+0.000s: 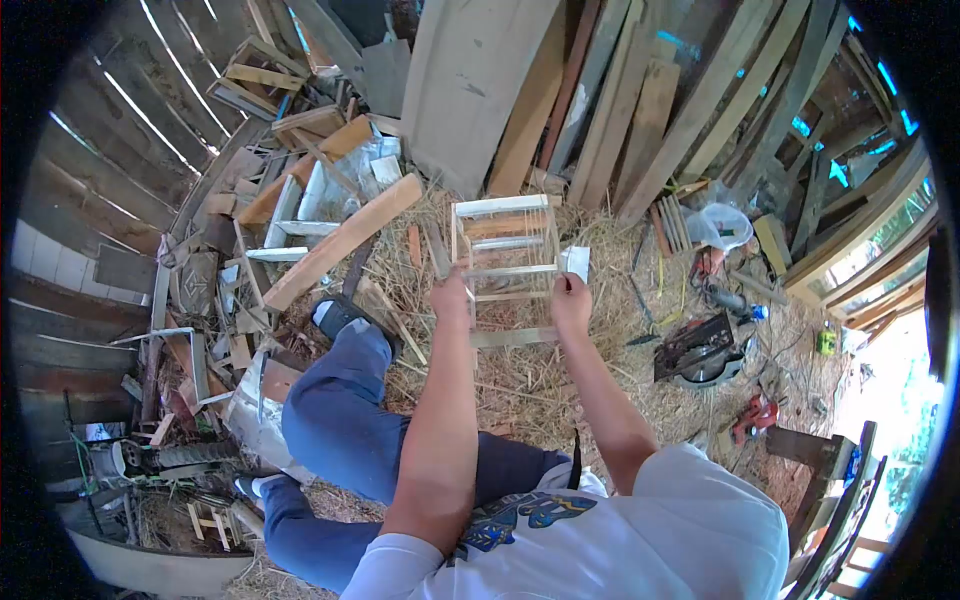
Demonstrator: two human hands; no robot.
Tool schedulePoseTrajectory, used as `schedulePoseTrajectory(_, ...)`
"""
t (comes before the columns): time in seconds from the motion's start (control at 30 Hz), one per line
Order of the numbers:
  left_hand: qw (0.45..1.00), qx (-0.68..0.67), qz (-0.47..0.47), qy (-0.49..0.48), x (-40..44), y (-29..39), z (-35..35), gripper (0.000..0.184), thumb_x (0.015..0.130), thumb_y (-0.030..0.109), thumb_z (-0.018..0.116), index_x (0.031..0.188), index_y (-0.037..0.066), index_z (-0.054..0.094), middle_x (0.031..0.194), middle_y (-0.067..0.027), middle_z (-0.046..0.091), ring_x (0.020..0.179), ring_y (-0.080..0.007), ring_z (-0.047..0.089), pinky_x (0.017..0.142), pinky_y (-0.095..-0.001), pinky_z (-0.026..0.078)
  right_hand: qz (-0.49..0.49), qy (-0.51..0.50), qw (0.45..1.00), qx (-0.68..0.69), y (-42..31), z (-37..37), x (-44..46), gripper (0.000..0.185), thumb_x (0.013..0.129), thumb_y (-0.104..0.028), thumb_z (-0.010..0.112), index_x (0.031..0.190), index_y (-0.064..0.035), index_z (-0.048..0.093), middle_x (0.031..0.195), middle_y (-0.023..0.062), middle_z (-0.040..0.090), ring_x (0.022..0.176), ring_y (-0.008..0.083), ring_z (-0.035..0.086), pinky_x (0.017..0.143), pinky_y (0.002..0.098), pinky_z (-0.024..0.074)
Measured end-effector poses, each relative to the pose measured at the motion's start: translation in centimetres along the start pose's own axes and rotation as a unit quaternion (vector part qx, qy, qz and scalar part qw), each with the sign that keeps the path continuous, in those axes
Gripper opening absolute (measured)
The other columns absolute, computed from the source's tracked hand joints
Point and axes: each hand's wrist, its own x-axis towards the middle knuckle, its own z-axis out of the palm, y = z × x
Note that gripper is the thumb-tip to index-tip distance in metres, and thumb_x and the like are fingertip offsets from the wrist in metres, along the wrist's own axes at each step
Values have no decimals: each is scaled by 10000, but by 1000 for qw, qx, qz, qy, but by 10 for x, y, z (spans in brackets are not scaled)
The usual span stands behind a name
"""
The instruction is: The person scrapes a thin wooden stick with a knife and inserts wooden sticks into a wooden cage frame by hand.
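A small wooden frame with several pale crosspieces (512, 270) is held in front of me, above the shavings-covered ground. My left hand (452, 298) is closed on its left side, near the middle crosspiece. On the opposite side, my right hand (571, 305) grips the frame with fingers curled. The bar at its far end looks whiter than the others. A small white piece (575, 262) shows just beyond my right hand. My fingers and palms cover parts of the side rails.
A thick plank (345, 243) slants up on the left near my shoe (345, 318). Boards (640, 120) lean along the back. To the right lie a circular saw (700, 352), a clear plastic tub (722, 226) and a red tool (754, 418). Wood scraps pile at the left.
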Motion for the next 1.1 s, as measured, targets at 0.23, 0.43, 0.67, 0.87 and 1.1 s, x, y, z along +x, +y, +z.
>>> schedulePoseTrajectory(0.23, 974, -157, 92, -132, -74, 96, -30, 268, 1003, 280, 711, 1068, 21, 694, 804, -35, 600, 706, -121, 559, 640, -298, 439, -140, 1, 987, 84, -114, -53, 15, 241, 1040, -215, 640, 1112, 5, 705, 797, 97, 673, 709, 157, 580, 686, 340, 486)
schedulePoseTrajectory(0.43, 888, -32, 456, 57, -177, 208, -127, 266, 1003, 249, 742, 1171, 50, 687, 931, -3, 606, 888, -127, 591, 853, -264, 474, -269, -59, 913, 300, -260, -93, -8, 255, 1058, -203, 613, 1078, 38, 692, 826, 95, 660, 767, 140, 588, 721, 321, 486)
schedulePoseTrajectory(0.67, 797, -33, 585, 148, -332, 258, -285, 261, 1090, 309, 615, 1151, 56, 593, 956, -31, 669, 944, -123, 654, 905, -288, 501, -287, -306, 797, 434, -381, -97, -135, 282, 1045, -174, 661, 1235, 32, 693, 948, -7, 686, 841, 65, 591, 763, 241, 490)
schedulePoseTrajectory(0.87, 774, -117, 559, 274, -396, 211, -432, 282, 1137, 331, 503, 1042, 73, 567, 863, -26, 643, 798, -102, 622, 767, -281, 509, -332, -440, 686, 475, -432, -31, -253, 403, 1079, -214, 596, 1423, -5, 610, 1187, 38, 643, 952, 65, 568, 807, 247, 480)
schedulePoseTrajectory(1.1, 660, -92, 567, 484, -378, 125, -553, 317, 1158, 255, 432, 943, 41, 523, 747, -70, 647, 748, -153, 700, 693, -333, 516, -267, -576, 618, 464, -472, 65, -349, 183, 1128, -165, 446, 1204, -64, 579, 974, 18, 559, 669, 63, 454, 579, 235, 406)
